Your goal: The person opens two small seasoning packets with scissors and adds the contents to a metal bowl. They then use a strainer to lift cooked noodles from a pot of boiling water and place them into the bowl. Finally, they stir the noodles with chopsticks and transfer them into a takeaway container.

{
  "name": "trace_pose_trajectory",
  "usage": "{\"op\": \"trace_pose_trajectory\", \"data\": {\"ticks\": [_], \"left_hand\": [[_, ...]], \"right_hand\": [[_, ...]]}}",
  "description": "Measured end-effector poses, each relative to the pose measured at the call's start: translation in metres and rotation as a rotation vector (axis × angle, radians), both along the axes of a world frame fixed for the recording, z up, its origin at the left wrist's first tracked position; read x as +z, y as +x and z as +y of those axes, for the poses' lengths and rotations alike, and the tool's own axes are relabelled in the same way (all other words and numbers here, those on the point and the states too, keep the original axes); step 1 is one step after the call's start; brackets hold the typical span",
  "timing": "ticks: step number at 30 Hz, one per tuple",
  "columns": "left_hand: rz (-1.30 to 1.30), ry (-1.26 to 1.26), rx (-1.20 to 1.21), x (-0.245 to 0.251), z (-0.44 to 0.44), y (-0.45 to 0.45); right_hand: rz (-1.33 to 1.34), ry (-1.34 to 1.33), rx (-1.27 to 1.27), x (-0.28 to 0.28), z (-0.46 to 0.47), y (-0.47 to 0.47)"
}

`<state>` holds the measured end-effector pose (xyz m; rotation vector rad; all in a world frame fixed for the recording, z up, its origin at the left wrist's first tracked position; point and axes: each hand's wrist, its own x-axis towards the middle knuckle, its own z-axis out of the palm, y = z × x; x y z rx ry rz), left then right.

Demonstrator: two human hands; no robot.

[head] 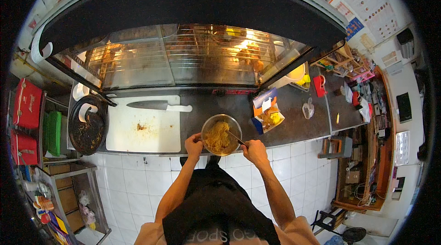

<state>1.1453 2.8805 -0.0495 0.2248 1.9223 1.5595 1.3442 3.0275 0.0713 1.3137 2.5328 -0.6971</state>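
Observation:
A round metal bowl rests by the front edge of the dark counter. Inside it lies a stringy yellow-brown food, perhaps noodles or shredded meat. My left hand grips the bowl's left rim. In my right hand is the handle of a metal utensil, whose far end is sunk in the food and hidden. Left of the bowl, a large knife with a white handle lies across a white cutting board that bears brown crumbs.
Behind the counter's work strip stands a lit glass warming cabinet. An open cardboard food box sits right of the bowl, with a small plastic bag beyond it. A dark oval tray lies at the left end. A grey stool stands at right.

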Motion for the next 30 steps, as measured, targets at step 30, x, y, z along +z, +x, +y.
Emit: {"op": "trace_pose_trajectory", "data": {"ticks": [30], "left_hand": [[-0.190, 0.129, 0.101, -0.020, -0.003, 0.005]], "right_hand": [[-0.167, -0.122, 0.161, 0.034, -0.043, 0.002]]}}
